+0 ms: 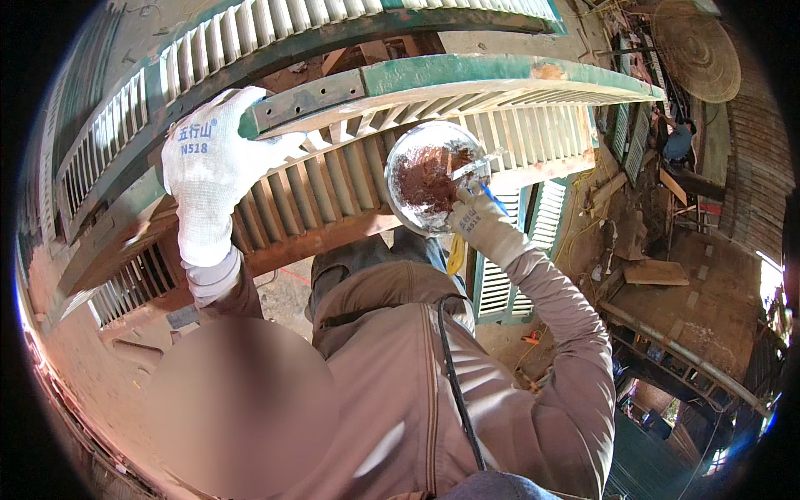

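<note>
Clasped one end of a green-edged louvred shutter [467, 75] in the left grip [208, 150], just beside a dark metal plate [304, 102]. Held a blue-handled scraper [475, 167] in the right grip [490, 223], at the rim of a round bowl [406, 152] left of that grip (smeared white, with reddish-brown paste [423, 182] inside). Could not tell the bowl's support.

The tan floor [502, 340] spread below the right grip [490, 223]; on it, below and rightward of that grip, lay an orange object [533, 337], too small to identify, near a louvred shutter [493, 292].
</note>
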`<state>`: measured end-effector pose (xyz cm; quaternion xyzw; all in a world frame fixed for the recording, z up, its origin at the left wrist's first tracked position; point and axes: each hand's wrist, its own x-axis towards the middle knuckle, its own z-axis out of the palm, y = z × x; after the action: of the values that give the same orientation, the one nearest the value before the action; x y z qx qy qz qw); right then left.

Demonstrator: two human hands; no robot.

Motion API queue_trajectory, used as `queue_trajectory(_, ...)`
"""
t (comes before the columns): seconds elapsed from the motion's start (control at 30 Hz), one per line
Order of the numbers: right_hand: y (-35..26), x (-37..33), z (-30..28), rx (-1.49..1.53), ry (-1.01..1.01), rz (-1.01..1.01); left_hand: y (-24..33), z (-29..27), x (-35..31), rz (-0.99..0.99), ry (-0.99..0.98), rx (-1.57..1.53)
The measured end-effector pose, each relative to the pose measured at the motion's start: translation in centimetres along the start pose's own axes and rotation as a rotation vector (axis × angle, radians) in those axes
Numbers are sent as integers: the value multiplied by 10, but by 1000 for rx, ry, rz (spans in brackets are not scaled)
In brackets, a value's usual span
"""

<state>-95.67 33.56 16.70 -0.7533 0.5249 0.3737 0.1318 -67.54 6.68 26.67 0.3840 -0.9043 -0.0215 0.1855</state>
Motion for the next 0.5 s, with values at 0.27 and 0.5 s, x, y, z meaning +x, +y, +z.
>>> queue_trajectory(0.27,90,-43,-7,1199,26,349,6,-6,4,10,-21,-6)
queue_trajectory(0.5,109,-133,-11,1626,861,376,7,-10,-1,69,57,-31)
